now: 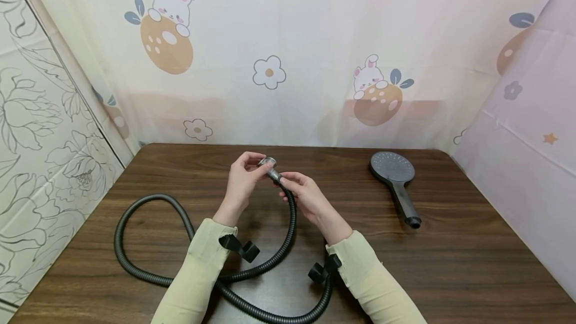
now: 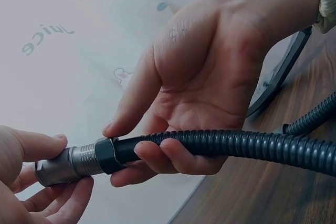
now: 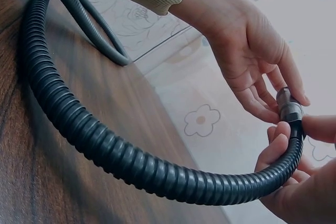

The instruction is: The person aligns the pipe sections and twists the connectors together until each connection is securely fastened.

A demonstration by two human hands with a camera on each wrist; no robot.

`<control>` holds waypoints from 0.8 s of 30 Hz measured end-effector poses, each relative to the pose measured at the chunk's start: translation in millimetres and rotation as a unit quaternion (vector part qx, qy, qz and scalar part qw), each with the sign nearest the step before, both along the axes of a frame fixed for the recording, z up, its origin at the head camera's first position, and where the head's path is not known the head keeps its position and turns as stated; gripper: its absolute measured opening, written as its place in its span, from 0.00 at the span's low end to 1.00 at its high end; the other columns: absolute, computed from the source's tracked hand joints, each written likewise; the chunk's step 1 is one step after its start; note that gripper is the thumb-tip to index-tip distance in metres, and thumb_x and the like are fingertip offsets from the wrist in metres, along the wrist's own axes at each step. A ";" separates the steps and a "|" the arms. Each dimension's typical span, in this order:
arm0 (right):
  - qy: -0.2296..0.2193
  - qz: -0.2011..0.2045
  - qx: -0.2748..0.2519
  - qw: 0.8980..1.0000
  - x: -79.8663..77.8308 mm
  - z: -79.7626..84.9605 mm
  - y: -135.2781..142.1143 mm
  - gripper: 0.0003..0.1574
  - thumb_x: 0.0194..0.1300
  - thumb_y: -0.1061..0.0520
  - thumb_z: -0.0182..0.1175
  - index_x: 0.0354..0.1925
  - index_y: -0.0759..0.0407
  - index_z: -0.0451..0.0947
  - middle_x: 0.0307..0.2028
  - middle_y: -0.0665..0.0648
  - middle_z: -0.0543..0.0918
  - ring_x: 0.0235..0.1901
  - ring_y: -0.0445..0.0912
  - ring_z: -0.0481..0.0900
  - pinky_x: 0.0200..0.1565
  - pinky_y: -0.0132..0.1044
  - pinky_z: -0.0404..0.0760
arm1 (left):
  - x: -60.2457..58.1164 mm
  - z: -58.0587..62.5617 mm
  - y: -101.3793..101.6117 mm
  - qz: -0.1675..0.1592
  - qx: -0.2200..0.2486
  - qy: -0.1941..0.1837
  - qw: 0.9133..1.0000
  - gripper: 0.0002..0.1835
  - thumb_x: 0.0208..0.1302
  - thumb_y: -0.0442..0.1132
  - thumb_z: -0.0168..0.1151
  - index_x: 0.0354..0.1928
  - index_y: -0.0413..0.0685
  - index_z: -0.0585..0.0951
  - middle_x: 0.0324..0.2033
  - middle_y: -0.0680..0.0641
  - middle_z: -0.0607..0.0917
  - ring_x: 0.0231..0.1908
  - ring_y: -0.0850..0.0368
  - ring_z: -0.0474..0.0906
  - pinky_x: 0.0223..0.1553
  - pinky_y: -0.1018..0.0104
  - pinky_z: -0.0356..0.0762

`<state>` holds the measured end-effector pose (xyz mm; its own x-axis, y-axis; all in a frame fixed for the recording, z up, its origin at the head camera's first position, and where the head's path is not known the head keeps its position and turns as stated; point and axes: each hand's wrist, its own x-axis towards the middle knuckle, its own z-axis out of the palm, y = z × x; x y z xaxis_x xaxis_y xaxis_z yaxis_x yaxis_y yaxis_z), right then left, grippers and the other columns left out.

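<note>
A black ribbed shower hose [image 1: 291,224] curves up from the table to both hands, its end raised above the tabletop. My left hand [image 1: 240,179] pinches the silvery metal connector [image 2: 63,166] at that end between thumb and fingers. Just behind the connector, my right hand [image 1: 308,196] grips the hose, thumb near the dark collar [image 2: 107,156] and fingers curled underneath. In the right wrist view, the left hand [image 3: 252,51] holds the connector from above, with the right hand's fingers [image 3: 273,148] around the hose below it.
A grey handheld shower head [image 1: 393,168] lies face up at the right of the brown wooden table [image 1: 472,264]. The rest of the hose [image 1: 119,244] loops across the left side and front. Patterned curtains [image 1: 306,89] hang behind the table.
</note>
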<state>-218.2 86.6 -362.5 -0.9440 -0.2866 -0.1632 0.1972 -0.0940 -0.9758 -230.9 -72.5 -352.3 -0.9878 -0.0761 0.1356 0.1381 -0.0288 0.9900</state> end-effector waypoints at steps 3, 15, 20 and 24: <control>-0.003 -0.008 0.001 1.000 -0.9 -0.1 -0.5 0.20 0.65 0.60 0.53 0.54 0.67 0.69 0.43 0.62 0.81 0.26 0.38 0.77 0.32 0.29 0.76 | 0.1 0.2 0.6 0.000 0.003 0.003 1.000 0.14 0.55 0.35 0.65 0.43 0.39 0.76 0.37 0.44 0.74 0.31 0.58 0.77 0.42 0.53 0.79; -0.009 -0.007 -0.022 1.000 -0.7 -0.3 -0.2 0.19 0.64 0.59 0.55 0.52 0.64 0.71 0.33 0.51 0.83 0.25 0.38 0.77 0.30 0.28 0.76 | -0.1 0.4 1.4 0.001 0.010 0.004 1.000 0.14 0.55 0.34 0.64 0.43 0.39 0.76 0.37 0.44 0.74 0.31 0.60 0.77 0.44 0.48 0.78; -0.007 0.010 -0.027 1.000 -0.3 -0.1 0.5 0.18 0.64 0.58 0.55 0.52 0.62 0.71 0.35 0.53 0.83 0.26 0.38 0.77 0.30 0.28 0.75 | -0.9 0.8 1.4 0.000 0.008 0.005 1.000 0.14 0.54 0.33 0.64 0.44 0.38 0.76 0.37 0.44 0.74 0.30 0.61 0.77 0.43 0.50 0.78; -0.009 0.012 -0.029 0.999 -0.2 -0.1 0.6 0.18 0.67 0.55 0.52 0.52 0.62 0.71 0.35 0.53 0.83 0.27 0.39 0.77 0.31 0.29 0.75 | -0.7 0.9 1.1 0.000 0.009 0.002 1.000 0.15 0.54 0.33 0.64 0.44 0.38 0.76 0.37 0.44 0.74 0.30 0.60 0.77 0.43 0.51 0.79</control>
<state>-218.4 87.2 -362.6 -0.9339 -0.3181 -0.1631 0.2181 -0.1455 -0.9650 -231.6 -71.3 -351.4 -0.9874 -0.0778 0.1375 0.1413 -0.0459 0.9889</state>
